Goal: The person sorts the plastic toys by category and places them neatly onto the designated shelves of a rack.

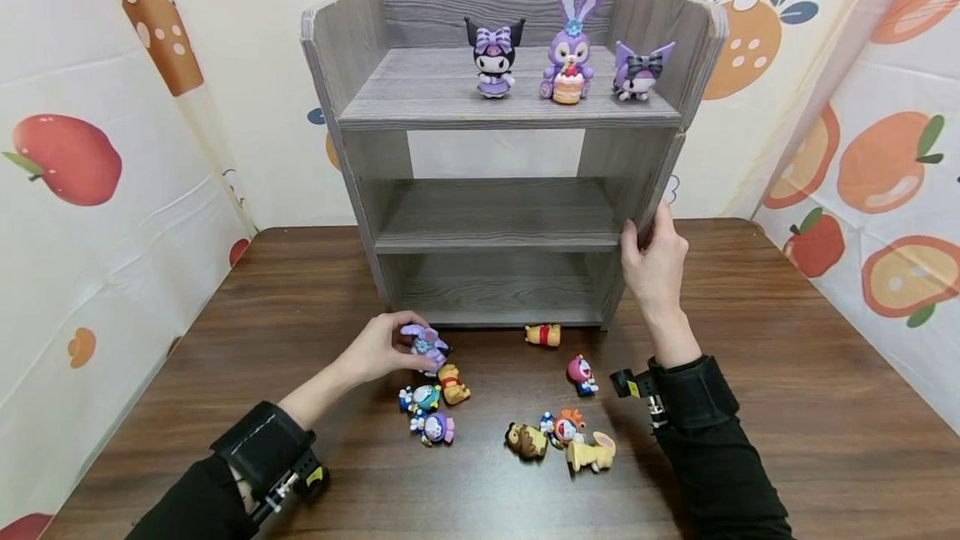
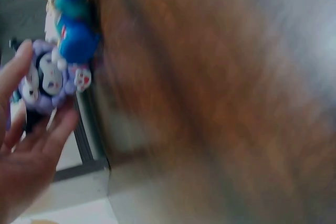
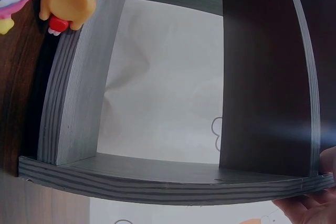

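Observation:
My left hand pinches a purple figurine between thumb and fingers, at the front left of a grey wooden shelf unit. The left wrist view shows this purple toy with a white face and dark trim. Just below it on the table lie a yellow bear figurine, a blue-and-teal figurine and a purple-and-white one. My right hand grips the unit's right side panel, thumb in front and fingers behind; its fingertips show past the panel edge in the right wrist view.
On the top shelf stand a black-hooded figurine, a purple rabbit with a cake and a purple-eared figurine. A red-shirted bear lies by the shelf's base. A pink-headed figurine, brown-and-yellow one and cream one lie nearer.

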A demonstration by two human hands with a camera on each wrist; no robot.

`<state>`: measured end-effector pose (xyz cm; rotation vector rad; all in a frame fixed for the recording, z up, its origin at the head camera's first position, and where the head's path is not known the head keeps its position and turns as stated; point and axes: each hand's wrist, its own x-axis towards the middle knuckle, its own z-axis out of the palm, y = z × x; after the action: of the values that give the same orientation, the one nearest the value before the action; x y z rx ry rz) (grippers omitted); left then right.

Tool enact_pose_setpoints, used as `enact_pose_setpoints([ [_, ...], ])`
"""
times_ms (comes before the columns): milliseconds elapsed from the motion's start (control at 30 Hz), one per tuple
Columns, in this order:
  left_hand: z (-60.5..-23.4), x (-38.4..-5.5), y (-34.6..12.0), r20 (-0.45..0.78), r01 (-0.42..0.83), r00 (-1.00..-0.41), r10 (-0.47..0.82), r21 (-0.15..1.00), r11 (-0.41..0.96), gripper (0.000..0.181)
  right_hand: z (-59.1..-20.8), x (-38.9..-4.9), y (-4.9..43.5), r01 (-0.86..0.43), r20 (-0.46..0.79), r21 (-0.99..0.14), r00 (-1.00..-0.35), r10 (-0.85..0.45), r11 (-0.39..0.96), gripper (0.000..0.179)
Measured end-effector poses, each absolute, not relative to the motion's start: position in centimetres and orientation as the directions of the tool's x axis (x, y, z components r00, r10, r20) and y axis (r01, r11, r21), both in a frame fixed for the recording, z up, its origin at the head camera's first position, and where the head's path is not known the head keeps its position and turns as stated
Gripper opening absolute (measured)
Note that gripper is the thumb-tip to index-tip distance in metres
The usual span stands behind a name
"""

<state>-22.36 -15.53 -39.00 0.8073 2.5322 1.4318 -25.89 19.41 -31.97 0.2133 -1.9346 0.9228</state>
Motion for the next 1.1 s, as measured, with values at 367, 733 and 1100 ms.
enact_pose_setpoints([
  [367, -38.4, -20.7, -14.4, 0.299, 0.526, -0.848, 0.438, 0.588, 0.615, 0.048, -32.0, -26.0, 19.4, -0.499, 0.818, -0.512, -0.532, 0.219, 0.699, 0.028],
  [733, -36.9, -20.1, -13.6, 0.282, 0.627, -0.779, 0.56, 0.355, 0.694, 0.048, -31.8, -26.0, 19.4, -0.513, 0.821, -0.512, -0.529, 0.215, 0.689, 0.03],
  [1100, -36.5, -20.0, -13.0, 0.225, 0.621, -0.782, 0.581, 0.207, 0.756, 0.039, -32.1, -26.0, 19.4, -0.511, 0.819, -0.514, -0.533, 0.215, 0.689, 0.029],
])
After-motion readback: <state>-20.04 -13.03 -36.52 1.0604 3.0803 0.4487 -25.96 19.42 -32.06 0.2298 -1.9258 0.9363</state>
